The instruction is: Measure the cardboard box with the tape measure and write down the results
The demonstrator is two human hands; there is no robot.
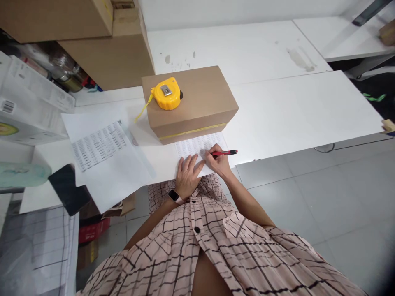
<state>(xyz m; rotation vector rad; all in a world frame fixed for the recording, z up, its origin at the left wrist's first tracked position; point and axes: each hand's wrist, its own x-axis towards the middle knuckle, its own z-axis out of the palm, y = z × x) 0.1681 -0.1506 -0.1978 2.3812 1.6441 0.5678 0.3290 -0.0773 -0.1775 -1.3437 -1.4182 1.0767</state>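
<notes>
From where I stand, the right hand (218, 162) is pinched around a red pen (224, 153) over a printed sheet (197, 144), the pen's tip hard to make out. The left hand (187, 176) lies flat, fingers slightly apart, partly covering the sheet beside a box (200, 92).

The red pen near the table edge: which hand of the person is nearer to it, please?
The right. The right hand holds the red pen in its fingers; the left hand is to the pen's left, apart from it, with fingers on the printed sheet.
</notes>
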